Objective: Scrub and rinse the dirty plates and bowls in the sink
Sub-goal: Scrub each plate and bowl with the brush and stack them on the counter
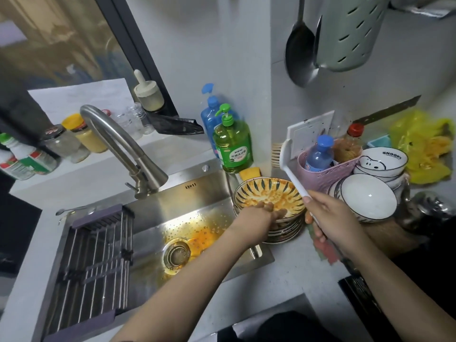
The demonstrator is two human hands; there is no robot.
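A stack of patterned plates (283,229) stands on the counter at the sink's right rim. Its top plate (267,193) is smeared with orange sauce. My left hand (261,214) grips the near rim of that top plate. My right hand (328,214) holds the white handle of a dish brush (288,166), whose bristle head points up and away behind the plates. The steel sink (172,203) has orange greasy water around its drain (176,253). White bowls (367,198) with dark rims, one printed SNOOPY (383,161), are piled to the right of the plates.
The curved tap (118,141) stands at the sink's back; no water is running. A roll-up drying rack (96,262) covers the sink's left part. Green (233,146) and blue (209,114) soap bottles and a yellow sponge (250,172) stand behind the plates. A pink basket (318,174) holds bottles.
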